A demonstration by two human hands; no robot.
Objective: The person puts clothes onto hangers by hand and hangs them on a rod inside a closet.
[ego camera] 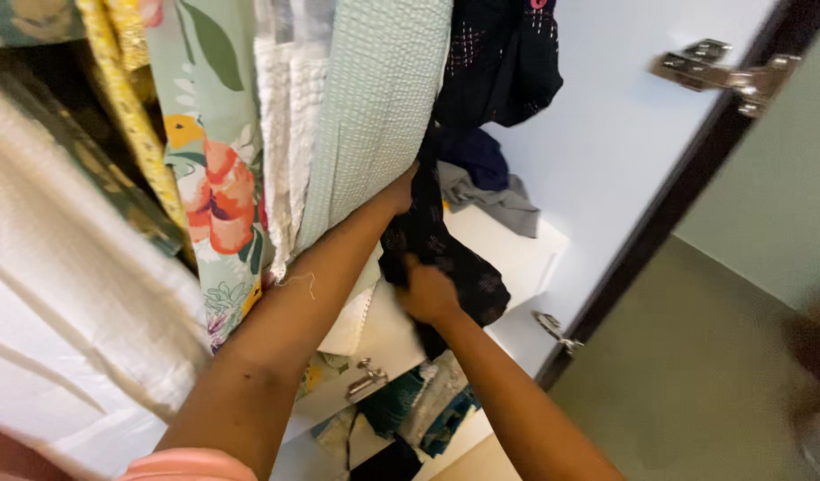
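A dark patterned cloth (468, 272) hangs in front of a white shelf inside a wardrobe. My right hand (425, 292) grips the cloth's lower part, fingers closed in the fabric. My left hand (401, 189) reaches higher up and holds the same cloth's upper end, pressing against a pale green textured garment (379, 107) that hangs beside it. Only the back of that hand shows.
Hanging garments fill the left: a floral one (218, 187), a white lace one (285, 125), a yellow one (125, 98). Dark blue and grey clothes (490, 178) lie on the white shelf (517, 258). Below are a drawer handle (367, 379), folded fabrics, the white wardrobe door (624, 134) with hinges.
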